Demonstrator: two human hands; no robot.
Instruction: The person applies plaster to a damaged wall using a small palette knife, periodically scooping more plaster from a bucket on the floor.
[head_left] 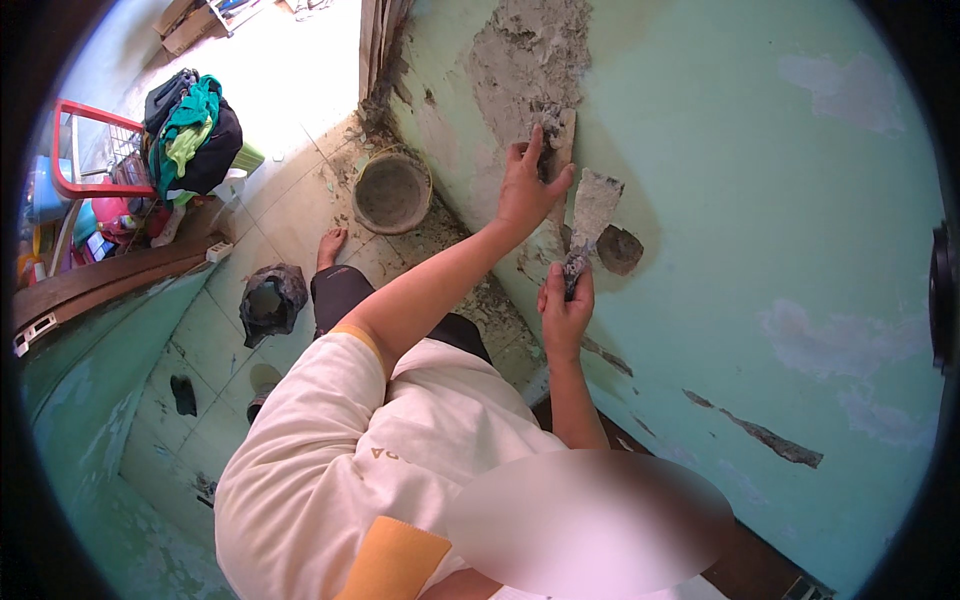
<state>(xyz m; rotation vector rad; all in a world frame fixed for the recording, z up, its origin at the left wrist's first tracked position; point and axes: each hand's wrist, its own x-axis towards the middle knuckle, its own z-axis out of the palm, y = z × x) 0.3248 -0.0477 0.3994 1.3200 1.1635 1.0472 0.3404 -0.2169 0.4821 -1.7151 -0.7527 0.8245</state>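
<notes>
Wall: we face a pale green wall (760,180) with peeling paint, a rough grey plaster patch (530,55) near its top and a dark round hole (620,250) lower down.
Putty knife: our wide blade, a putty knife (592,215) smeared with grey plaster, lies flat against the wall, just beside the hole.
Right hand: our right hand (565,315) has its grip closed around the knife's handle, so the blade stands directly above the fist.
Small trowel: a narrower tool, the small trowel (560,140), presses on the lower edge of the plaster patch, just above the putty knife's blade.
Left hand: our left hand (525,190) holds that trowel against the wall, fingers spread over it, thumb beside it; its grip is closed on the tool.
Bucket: a round bucket (392,190) with grey mix sits on the floor at the foot of the wall, well apart from both hands.
Floor: pale floor tiles (290,200) carry plaster crumbs near the wall, and a dark crumpled bag (270,300) sits by our bare foot (330,245).
Background: a red rack (85,150) holds a heap of clothes (190,130) at far left.
</notes>
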